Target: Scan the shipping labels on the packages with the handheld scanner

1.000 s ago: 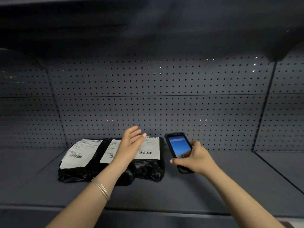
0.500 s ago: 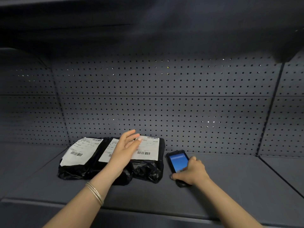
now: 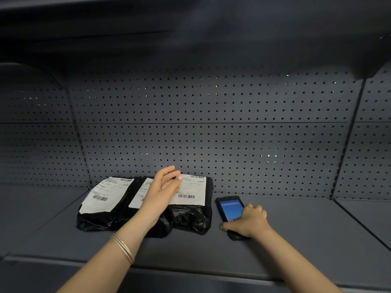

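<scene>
Two black plastic packages lie side by side on the grey shelf. The left package carries a white label with a barcode. On the right package is another white label, partly hidden by my left hand, which hovers over it with fingers apart. The black handheld scanner lies flat on the shelf just right of the packages, its blue screen lit. My right hand rests on the scanner's near end, fingers curled over it.
A grey perforated back panel closes the shelf behind the packages. An upper shelf hangs overhead. The shelf's front edge runs below my forearms. Bare shelf surface extends to the right of the scanner.
My right hand has lowered the scanner from mid-air down onto the shelf beside the packages. My left hand has stayed over the right package's label.
</scene>
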{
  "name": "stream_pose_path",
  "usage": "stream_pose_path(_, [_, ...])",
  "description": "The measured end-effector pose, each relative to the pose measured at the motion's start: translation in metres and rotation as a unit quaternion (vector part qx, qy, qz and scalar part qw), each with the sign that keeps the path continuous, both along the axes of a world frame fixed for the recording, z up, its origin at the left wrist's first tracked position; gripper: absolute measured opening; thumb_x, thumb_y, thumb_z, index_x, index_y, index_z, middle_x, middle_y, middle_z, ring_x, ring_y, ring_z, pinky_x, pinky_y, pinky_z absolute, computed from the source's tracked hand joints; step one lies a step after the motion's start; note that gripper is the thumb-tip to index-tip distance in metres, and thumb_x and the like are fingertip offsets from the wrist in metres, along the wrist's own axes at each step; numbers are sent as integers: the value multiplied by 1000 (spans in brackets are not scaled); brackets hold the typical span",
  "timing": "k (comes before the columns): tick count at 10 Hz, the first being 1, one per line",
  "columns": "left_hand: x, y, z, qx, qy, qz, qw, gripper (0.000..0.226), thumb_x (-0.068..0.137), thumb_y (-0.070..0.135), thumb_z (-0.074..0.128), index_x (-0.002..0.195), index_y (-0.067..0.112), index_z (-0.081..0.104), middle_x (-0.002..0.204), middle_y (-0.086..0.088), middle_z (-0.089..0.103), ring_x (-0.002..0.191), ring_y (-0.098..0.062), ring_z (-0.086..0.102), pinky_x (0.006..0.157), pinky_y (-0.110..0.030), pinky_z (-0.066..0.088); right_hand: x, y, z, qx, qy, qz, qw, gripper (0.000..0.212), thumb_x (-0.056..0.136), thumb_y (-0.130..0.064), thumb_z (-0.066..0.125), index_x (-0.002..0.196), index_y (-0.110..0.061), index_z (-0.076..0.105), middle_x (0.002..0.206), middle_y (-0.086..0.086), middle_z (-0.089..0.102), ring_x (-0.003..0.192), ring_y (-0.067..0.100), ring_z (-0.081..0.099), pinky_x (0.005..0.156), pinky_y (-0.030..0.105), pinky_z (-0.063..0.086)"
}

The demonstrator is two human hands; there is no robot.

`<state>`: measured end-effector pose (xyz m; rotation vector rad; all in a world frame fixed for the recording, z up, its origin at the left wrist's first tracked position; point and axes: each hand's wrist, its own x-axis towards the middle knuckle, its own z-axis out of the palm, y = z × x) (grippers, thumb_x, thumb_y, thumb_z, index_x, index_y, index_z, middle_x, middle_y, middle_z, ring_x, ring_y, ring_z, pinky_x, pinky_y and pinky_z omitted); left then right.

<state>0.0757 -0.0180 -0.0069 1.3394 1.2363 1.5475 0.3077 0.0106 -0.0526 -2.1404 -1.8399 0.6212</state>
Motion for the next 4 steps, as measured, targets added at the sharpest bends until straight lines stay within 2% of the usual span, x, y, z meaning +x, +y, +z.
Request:
stream_pose_path(1, [-3,0,0,3,-4,-2,1000,38,87,29,65,124,28,54,123,9,63,109,-11,64,101,-34,47,-1,0,1,1,-4,0,1000,113,68,-71,73,150,-5,34,147,16,36,140,32,32,112,35,35])
stream_pose_path(2, [-7,-3,3,8,-17,-6,1000,38,89,25,63,125,24,53,124,6,63,117,-12,60,98,-31,48,-2,2,4,4,18,11,1000,115,69,-75,70,152,-7,30,150,16,34,142,34,30,113,37,34])
stream_pose_path(3, [-12,-5,5,7,-17,-6,1000,38,89,25,62,126,24,53,124,6,62,117,-11,60,96,-28,49,-6,3,7,16,41,5,999,108,73,-70,70,153,-10,29,150,16,31,143,35,28,113,39,33])
stream_pose_path(4, [-27,-5,7,10,-25,1,1000,38,89,26,63,126,25,54,124,6,63,116,-11,61,100,-31,48,-13,1,21,59,89,-24,994,92,85,-59,66,155,-13,27,153,18,27,144,36,24,112,41,33])
